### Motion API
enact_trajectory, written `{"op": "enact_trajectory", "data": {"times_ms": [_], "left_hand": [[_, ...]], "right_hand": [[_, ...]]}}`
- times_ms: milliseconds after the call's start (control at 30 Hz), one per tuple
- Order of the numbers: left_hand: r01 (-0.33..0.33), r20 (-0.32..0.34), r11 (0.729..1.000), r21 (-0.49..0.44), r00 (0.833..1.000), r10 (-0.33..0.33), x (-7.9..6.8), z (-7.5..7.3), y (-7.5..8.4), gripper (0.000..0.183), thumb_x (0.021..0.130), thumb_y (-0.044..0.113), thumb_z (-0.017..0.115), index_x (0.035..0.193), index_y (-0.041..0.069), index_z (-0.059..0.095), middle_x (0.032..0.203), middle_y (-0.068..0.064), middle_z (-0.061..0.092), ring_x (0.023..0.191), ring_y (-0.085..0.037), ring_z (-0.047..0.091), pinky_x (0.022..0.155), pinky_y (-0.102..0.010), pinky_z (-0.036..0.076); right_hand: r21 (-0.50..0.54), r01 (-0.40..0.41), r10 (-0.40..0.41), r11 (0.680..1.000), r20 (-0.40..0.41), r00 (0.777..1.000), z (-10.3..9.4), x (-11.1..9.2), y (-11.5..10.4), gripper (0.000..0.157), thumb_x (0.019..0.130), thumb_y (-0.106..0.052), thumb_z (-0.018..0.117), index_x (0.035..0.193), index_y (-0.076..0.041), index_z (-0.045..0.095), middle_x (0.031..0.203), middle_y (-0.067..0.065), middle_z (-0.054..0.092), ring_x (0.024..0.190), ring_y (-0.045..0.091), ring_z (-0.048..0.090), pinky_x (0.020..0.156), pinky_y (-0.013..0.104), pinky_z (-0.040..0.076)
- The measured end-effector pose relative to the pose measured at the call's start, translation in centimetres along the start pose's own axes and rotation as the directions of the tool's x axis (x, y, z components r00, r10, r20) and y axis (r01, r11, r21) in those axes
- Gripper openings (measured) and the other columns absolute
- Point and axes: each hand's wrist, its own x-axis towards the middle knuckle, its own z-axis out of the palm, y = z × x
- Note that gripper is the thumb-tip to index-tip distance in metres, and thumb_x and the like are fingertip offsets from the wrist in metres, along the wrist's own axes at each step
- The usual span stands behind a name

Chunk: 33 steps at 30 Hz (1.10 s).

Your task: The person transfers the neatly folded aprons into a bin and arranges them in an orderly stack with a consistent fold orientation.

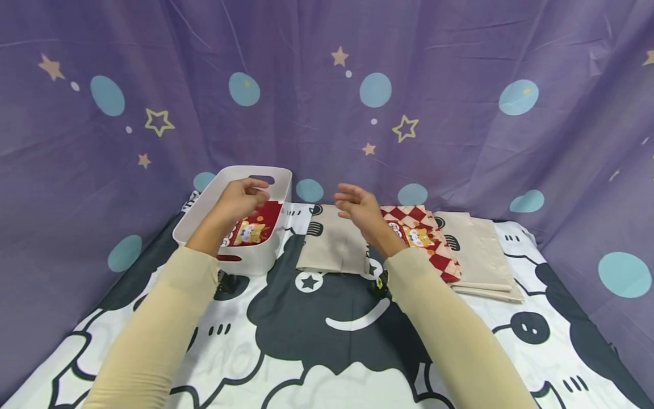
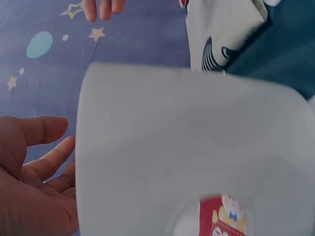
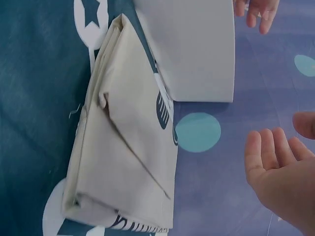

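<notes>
My left hand (image 1: 240, 199) hovers over the white plastic bin (image 1: 255, 260), fingers extended and nothing in them. Inside the bin lies a red folded cloth (image 1: 269, 217) with a cartoon animal on it. The left wrist view shows the bin's wall (image 2: 147, 132) close up, and part of the red cloth (image 2: 221, 216) shows through its handle hole. Above the folded beige cloth (image 1: 332, 247) is my right hand (image 1: 360, 210), also empty with relaxed fingers. The right wrist view shows this beige cloth (image 3: 138, 152) as a layered, creased bundle beside the bin.
Right of my right forearm lies a folded red-and-cream checkered cloth (image 1: 441, 255) with a cartoon animal print. It partly covers more folded beige cloth (image 1: 485, 255). A black-and-white cartoon cover (image 1: 306, 324) lies under everything. Behind hangs a purple curtain (image 1: 317, 85).
</notes>
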Motion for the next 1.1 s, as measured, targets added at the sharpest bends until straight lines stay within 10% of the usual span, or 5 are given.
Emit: {"op": "enact_trajectory", "data": {"times_ms": [867, 1100], "left_hand": [[-0.078, 0.101, 0.98, -0.181, 0.99, 0.097, 0.2, 6.3, 2.4, 0.036, 0.102, 0.009, 0.059, 0.138, 0.003, 0.058, 0.12, -0.018, 0.062, 0.102, -0.031, 0.061, 0.088, -0.042, 0.058], [-0.047, 0.123, 0.972, -0.231, 0.989, 0.077, 0.6, 8.2, 2.1, 0.037, 0.102, 0.008, 0.058, 0.138, 0.001, 0.058, 0.121, -0.017, 0.064, 0.096, -0.024, 0.063, 0.092, -0.047, 0.057]], "right_hand": [[-0.067, 0.03, -0.036, 0.997, -0.098, 0.995, -6.0, -2.0, 0.9, 0.045, 0.102, 0.002, 0.055, 0.146, -0.004, 0.053, 0.135, 0.021, 0.06, 0.125, 0.035, 0.059, 0.103, 0.051, 0.05], [-0.148, 0.002, -0.022, 0.989, -0.13, 0.991, -6.8, -2.3, 1.2, 0.044, 0.102, 0.001, 0.054, 0.146, -0.004, 0.052, 0.133, 0.02, 0.061, 0.117, 0.03, 0.062, 0.087, 0.03, 0.058]]}}
